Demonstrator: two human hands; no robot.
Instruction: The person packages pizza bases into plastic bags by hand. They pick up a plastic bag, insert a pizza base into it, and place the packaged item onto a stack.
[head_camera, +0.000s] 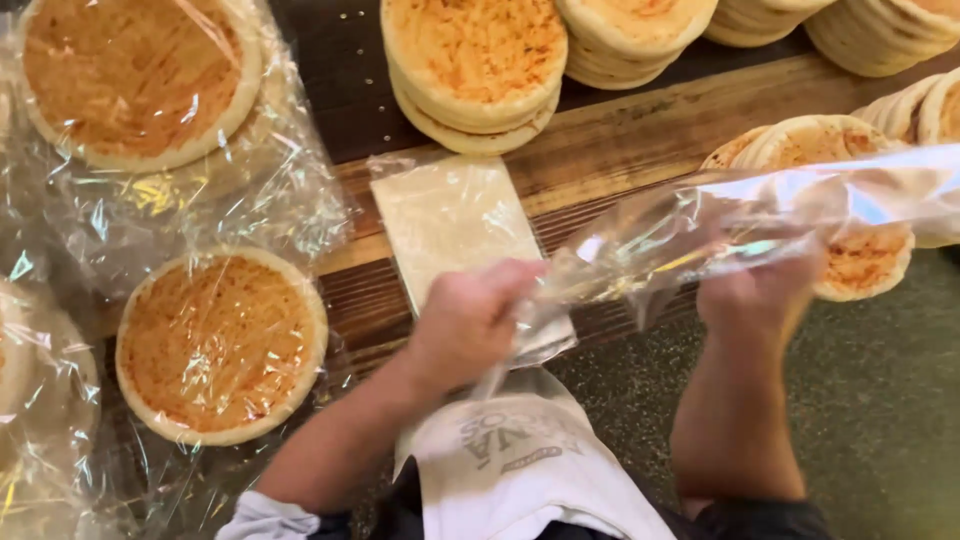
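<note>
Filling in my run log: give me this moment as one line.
left hand: grips clear bag | right hand: holds the bag | bag stack on table | wrapped flatbreads left

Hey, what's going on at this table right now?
A person is handling a clear plastic bag with both hands: the left hand grips one end, the right hand holds it further along. Below it a flat stack of empty bags lies on the wooden table. Bagged round flatbreads sit to the left, unbagged stacks at the back.
</note>
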